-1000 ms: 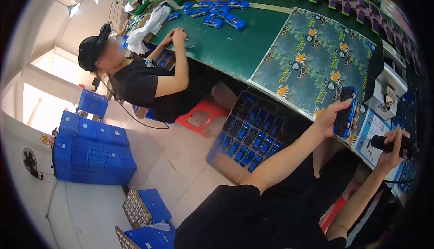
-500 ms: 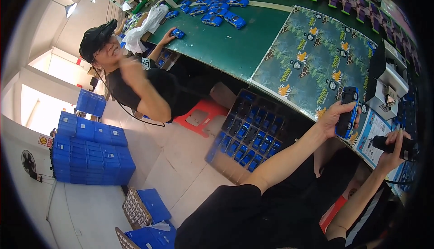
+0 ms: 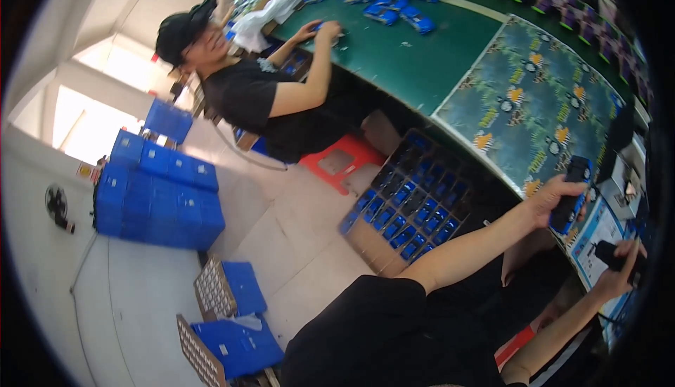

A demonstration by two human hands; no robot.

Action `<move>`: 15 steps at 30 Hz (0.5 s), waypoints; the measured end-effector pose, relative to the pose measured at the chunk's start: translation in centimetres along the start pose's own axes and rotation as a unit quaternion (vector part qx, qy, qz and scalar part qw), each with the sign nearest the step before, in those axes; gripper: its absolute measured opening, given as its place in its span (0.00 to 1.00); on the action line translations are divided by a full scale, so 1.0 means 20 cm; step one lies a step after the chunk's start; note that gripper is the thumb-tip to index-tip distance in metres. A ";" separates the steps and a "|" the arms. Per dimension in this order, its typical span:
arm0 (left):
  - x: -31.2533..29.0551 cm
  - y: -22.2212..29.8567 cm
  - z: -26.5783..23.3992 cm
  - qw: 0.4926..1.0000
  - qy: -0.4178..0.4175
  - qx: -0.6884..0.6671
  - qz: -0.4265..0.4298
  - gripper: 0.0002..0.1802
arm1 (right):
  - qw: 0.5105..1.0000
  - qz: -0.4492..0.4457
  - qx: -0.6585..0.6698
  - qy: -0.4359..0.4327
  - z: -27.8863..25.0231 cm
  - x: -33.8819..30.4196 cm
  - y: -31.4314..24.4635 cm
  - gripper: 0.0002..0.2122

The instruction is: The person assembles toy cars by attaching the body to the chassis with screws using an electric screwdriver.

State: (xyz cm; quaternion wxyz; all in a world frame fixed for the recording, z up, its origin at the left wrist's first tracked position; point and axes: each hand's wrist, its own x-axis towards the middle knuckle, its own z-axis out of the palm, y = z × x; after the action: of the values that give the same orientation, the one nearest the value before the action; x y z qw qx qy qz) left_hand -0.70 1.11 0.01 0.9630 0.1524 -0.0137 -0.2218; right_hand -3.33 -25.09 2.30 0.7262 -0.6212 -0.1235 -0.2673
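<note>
Gripping a blue toy car (image 3: pixel 566 210), the left hand (image 3: pixel 550 199) hovers near the counter (image 3: pixel 422 63); the right hand (image 3: pixel 616 280) clasps a black device (image 3: pixel 606 252).

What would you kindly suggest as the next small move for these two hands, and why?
Perhaps bring the black tool a little nearer the blue toy car: the left hand grips the car, the right hand grips the tool, and the two things are apart.

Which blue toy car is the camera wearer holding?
The blue toy car gripped in the left hand; those in the divided box and clustered on the green table lie unheld.
</note>
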 end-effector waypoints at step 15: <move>0.02 0.03 -0.01 1.000 0.005 -0.025 0.002 0.12 | 0.984 -0.054 -0.018 -0.167 -0.06 0.03 0.00 0.11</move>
State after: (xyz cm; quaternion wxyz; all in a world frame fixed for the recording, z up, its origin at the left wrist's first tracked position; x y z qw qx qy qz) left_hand -0.18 1.47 0.01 0.9671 0.1290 -0.0036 -0.2194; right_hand -3.07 -26.29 2.33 0.6690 -0.6623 -0.2715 -0.2005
